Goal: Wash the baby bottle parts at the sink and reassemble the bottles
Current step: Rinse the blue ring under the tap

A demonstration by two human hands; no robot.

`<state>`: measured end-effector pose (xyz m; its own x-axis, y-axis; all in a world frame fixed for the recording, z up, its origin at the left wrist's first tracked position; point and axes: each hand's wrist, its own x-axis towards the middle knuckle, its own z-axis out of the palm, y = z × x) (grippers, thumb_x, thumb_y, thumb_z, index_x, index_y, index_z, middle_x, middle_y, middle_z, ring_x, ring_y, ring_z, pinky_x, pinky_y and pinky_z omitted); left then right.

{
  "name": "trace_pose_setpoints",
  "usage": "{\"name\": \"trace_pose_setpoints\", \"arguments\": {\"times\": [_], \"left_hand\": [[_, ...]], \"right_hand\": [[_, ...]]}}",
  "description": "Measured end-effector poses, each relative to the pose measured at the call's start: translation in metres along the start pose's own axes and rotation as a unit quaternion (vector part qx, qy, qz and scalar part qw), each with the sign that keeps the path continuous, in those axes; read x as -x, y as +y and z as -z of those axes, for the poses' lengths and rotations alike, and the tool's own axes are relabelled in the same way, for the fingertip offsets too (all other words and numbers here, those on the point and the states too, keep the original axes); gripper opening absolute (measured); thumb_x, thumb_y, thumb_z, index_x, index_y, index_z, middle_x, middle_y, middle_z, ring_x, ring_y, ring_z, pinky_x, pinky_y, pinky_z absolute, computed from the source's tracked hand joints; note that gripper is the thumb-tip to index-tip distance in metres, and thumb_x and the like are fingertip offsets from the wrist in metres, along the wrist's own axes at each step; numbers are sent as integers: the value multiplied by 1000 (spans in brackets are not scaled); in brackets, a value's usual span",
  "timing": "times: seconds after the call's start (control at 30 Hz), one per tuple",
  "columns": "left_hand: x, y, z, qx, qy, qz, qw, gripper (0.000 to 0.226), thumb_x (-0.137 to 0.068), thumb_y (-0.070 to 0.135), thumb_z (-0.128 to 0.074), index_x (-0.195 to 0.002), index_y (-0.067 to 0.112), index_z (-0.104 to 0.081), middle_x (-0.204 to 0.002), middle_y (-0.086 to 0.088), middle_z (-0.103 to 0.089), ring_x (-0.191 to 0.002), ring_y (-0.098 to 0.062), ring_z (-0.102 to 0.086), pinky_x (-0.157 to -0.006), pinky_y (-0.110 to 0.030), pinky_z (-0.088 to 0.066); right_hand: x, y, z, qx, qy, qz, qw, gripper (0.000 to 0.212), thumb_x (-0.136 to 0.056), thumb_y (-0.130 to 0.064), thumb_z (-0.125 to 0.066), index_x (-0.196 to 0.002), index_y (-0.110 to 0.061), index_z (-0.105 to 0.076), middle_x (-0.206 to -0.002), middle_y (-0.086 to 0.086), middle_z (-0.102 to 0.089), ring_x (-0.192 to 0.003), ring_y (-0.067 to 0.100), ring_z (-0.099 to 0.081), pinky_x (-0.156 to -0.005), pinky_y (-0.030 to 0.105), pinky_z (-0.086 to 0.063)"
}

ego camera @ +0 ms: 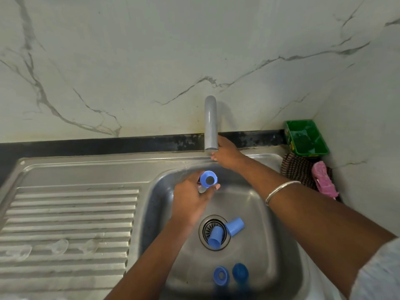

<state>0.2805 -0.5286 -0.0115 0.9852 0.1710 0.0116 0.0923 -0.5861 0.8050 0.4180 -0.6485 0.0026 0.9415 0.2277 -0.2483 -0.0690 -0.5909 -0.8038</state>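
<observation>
Steel sink [279, 252]: our left hand [190, 204] grips a blue collar [208, 179]; right hand's [227, 155] grip hidden behind faucet [210, 124]; caps [225, 231] at six o'clock.

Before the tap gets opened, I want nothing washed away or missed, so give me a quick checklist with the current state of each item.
1. Left hand grips the bottle with the blue collar: ok.
2. Collar under the faucet spout: ok, just below its mouth.
3. Right hand at the faucet base: ok; the handle itself cannot tell.
4. Water running: not ok, no stream visible.
5. Drain strainer clear: not ok, a blue cap lies on it, another beside.
6. Clear teats on the drainboard rinsed: cannot tell.
</observation>
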Motion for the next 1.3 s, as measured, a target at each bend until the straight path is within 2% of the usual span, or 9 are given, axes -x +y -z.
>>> {"name": "trace_pose_setpoints", "arguments": {"times": [0.17, 0.33, 0.5, 0.63, 0.77, 0.97, 1.13, 1.23, 1.3], "left_hand": [[-5, 5, -1, 2, 10, 1, 1000, 33, -78, 44, -81, -106, 30, -70, -91, 15, -72, -84, -1, -64, -72, -4, -41], [-10, 8, -1, 6, 16, -18, 1000, 31, -79, 40, -80, -106, 28, -70, -91, 14, -72, -84, -1, -64, -73, -3, -42], [-14, 8, -1, -1, 21, -50, 999, 30, -80, 34, -80, -108, 25, -71, -94, 11, -73, -86, -4, -66, -78, -16, -50], [-17, 9, -3, -14, 25, -85, 996, 27, -79, 25, -80, -104, 23, -72, -91, 10, -73, -83, -6, -64, -76, -15, -48], [-19, 10, -9, -25, 26, -86, 996, 19, -78, 19, -77, -97, 21, -73, -84, 7, -72, -76, -8, -62, -69, -3, -36], [-30, 7, -13, -12, -70, -23, 997, 14, -91, 16, -68, -104, 22, -69, -91, 10, -64, -84, -7, -62, -67, -5, -39], [-24, 14, -10, 150, -87, 59, 983, 28, -103, 26, -51, -83, 38, -66, -74, 14, -70, -75, 7, -64, -64, -6, -46], [-23, 19, -11, 266, -87, 214, 936, 32, -104, 34, -43, -87, 26, -69, -80, 1, -75, -72, -8, -70, -58, -25, -55], [-25, 22, -10, 330, -72, 316, 887, 35, -102, 31, -42, -84, 19, -70, -71, -1, -75, -62, -8, -72, -49, -25, -54]], "right_hand": [[1, -3, 0, 53, 2, 14, 998, 27, -103, -18, -43, -77, -27, -46, -76, -8, -51, -73, 14, -52, -65, 24, -42], [0, -7, -2, 38, -2, 8, 999, 29, -107, -35, -42, -79, -28, -48, -76, -8, -53, -73, 14, -51, -74, 31, -44], [10, -10, 5, 61, -4, 18, 998, 24, -106, -33, -42, -96, -17, -57, -89, 17, -67, -83, 33, -65, -81, 46, -54], [27, -6, 8, 41, 67, 40, 996, 30, -102, -35, -47, -127, -20, -52, -98, 5, -66, -85, 19, -64, -77, 35, -53], [57, 12, -3, -86, 97, -26, 991, 16, -96, -32, -61, -112, -34, -58, -99, -9, -65, -93, 14, -64, -81, 32, -53], [88, 33, -19, -201, 47, -19, 978, 39, -94, -4, -60, -104, -41, -67, -104, -8, -73, -98, 16, -70, -88, 41, -60], [93, 34, -25, -198, 58, 11, 978, 34, -89, -10, -72, -117, -29, -69, -109, -6, -73, -102, 12, -69, -94, 41, -57], [96, 27, -29, -144, 79, 53, 985, 32, -85, -11, -75, -113, -25, -72, -98, -8, -75, -92, 4, -70, -88, 26, -57], [97, 21, -32, -86, 87, 91, 988, 26, -81, -11, -77, -104, -23, -75, -87, -10, -72, -85, 2, -68, -78, 14, -53]]}}
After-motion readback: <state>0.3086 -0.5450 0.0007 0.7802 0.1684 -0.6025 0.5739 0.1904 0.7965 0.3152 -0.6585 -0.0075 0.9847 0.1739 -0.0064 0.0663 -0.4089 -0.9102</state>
